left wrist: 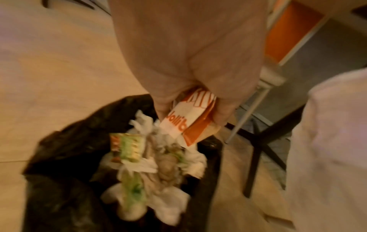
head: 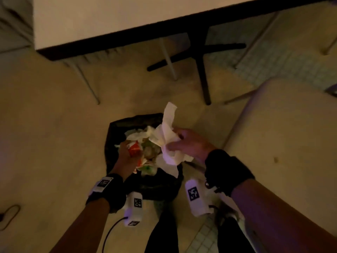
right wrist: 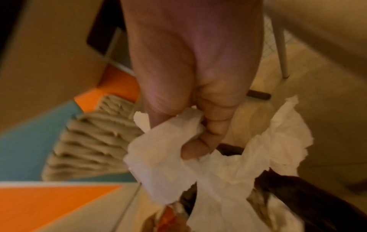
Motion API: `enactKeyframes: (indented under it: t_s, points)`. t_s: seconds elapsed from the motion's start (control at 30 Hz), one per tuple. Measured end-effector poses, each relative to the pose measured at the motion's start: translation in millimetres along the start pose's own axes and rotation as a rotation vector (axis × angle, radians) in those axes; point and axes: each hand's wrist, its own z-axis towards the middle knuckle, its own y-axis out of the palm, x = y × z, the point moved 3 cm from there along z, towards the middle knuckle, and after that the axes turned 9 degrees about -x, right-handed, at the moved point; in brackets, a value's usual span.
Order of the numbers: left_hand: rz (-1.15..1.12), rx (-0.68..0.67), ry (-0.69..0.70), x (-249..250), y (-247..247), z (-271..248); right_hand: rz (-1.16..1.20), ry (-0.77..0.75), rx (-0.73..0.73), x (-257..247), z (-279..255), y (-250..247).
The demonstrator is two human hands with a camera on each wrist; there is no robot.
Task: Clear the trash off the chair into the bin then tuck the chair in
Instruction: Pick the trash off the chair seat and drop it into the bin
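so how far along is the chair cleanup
Partway. The bin already holds tissues and wrappers. In hand: the left hand grips an orange wrapper, the right hand a white napkin, both over the bin. Left: drop them, then tuck the chair in.

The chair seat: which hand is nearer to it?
Right. The right hand, gripping white tissue, is over the bin's right edge, beside the chair seat. The left hand, holding an orange wrapper, is over the bin's far side.
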Motion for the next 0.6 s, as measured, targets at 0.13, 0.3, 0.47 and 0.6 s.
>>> enactKeyframes:
  t_s: [0.13, 0.3, 0.47, 0.6]
  points:
    - [0.049, -0.014, -0.028, -63, -46, 25, -0.264, 0.098, -0.110, 45, 70, 52]
    - [0.050, -0.061, -0.077, -120, -63, 60, -0.511, 0.174, -0.173, 106, 136, 96]
    - [0.026, -0.100, 0.002, -122, -55, 55, -0.339, 0.057, -0.054, 130, 150, 104]
    - [0.048, -0.157, 0.011, -123, -61, 37, -0.324, 0.036, -0.059, 116, 122, 96]
